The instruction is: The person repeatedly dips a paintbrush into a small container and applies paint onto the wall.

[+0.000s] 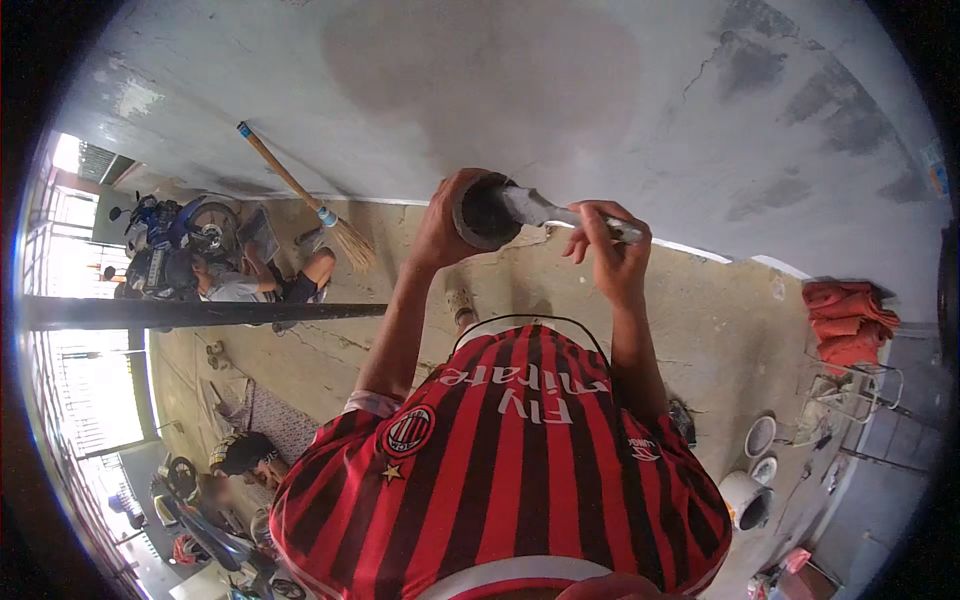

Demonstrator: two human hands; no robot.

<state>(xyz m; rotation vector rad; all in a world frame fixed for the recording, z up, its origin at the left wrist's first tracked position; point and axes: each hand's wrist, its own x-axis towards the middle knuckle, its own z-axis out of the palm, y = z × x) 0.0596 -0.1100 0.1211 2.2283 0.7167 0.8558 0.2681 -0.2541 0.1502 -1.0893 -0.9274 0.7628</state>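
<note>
In front of a grey plastered wall [525, 90], my left hand [442, 225] holds a small round container [469, 236] with a dark inside, its mouth facing up toward me. My right hand [611, 251] grips the handle of a tool [559, 214] coated in grey, whose wider end reaches into the container's mouth. That end is partly hidden by the rim, and whether it is a brush or a scraper I cannot tell. A large darker, damp-looking patch marks the wall beyond my hands.
A straw broom [349, 244] leans on the wall at left. Beyond it a person [240, 285] sits near motorcycles [161, 232]. Another person [251, 457] is at lower left. A dark pole [202, 313] crosses the left side. Red cloth [847, 322] and buckets [742, 499] stand right.
</note>
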